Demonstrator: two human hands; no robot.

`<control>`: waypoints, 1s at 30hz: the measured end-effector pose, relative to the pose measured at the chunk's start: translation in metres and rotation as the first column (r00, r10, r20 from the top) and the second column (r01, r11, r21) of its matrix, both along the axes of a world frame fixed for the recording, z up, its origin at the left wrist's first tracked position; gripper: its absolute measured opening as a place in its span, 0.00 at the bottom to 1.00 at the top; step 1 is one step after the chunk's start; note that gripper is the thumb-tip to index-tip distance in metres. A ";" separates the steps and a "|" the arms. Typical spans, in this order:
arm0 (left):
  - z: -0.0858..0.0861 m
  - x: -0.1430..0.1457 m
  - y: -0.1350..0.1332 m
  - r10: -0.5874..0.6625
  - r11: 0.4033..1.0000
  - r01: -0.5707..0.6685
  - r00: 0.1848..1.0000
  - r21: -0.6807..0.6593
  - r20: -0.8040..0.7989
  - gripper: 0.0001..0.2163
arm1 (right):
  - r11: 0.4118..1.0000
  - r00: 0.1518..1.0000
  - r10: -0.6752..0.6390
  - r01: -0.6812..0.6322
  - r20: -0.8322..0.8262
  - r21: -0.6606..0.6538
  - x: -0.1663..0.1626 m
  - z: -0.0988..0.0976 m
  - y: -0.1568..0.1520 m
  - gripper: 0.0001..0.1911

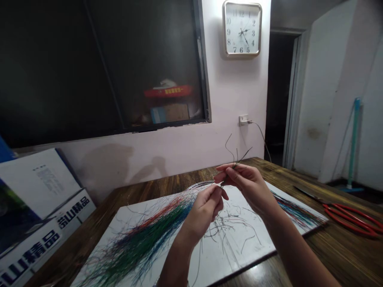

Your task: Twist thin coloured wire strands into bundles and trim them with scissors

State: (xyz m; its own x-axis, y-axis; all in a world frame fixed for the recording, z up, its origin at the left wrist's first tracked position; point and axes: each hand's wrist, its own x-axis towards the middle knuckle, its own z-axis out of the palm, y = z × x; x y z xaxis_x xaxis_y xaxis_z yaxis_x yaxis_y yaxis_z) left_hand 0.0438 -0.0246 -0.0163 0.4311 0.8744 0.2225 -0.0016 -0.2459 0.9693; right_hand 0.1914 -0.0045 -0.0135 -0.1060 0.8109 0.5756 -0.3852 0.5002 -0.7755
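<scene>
Between my two hands, above a white board, is a small bunch of thin dark wires. My right hand pinches the wires near their upper part, and their loose ends stick up past the fingers. Just below it, my left hand closes its fingertips on the lower part of the same bunch. Short dark strands lie scattered on the board under my hands. To the left spreads a big heap of green, blue and red wires. A smaller bundle of coloured wires lies at the right.
Red-handled scissors rest on the wooden table at the right. Boxes with printed lettering stand at the left. Behind are a wall with a square clock, a plugged-in cord and a dark window.
</scene>
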 end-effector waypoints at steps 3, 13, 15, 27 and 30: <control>0.003 -0.004 0.000 -0.024 0.994 0.027 0.999 0.102 -0.039 0.14 | 0.989 0.985 0.142 -0.145 -0.099 -0.026 0.002 0.001 -0.001 0.09; -0.008 -0.015 0.011 -0.167 0.979 0.185 0.967 0.082 -0.191 0.14 | 0.988 0.990 0.139 -0.138 0.005 0.070 -0.003 -0.002 -0.004 0.06; -0.005 -0.018 0.010 -0.110 0.984 0.137 0.969 0.110 -0.221 0.14 | 0.991 0.993 -0.075 0.064 0.091 0.117 -0.006 -0.002 -0.005 0.07; 0.007 -0.021 -0.003 0.232 0.922 -0.245 0.970 0.298 0.080 0.16 | 0.968 0.889 -0.231 0.172 0.396 0.181 -0.028 -0.012 -0.003 0.14; 0.011 -0.027 -0.002 0.187 0.930 -0.194 0.981 0.313 0.051 0.13 | 0.983 0.892 -0.159 0.106 0.422 0.147 -0.031 -0.012 -0.007 0.17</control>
State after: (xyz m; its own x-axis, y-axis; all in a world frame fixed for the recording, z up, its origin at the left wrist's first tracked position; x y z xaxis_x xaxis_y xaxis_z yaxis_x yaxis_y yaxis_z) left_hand 0.0167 -0.0268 -0.0053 0.2557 0.8233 0.5067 0.0567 -0.5360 0.8423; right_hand 0.1608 -0.0115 -0.0252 -0.2613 0.7645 0.5894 0.0495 0.6204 -0.7828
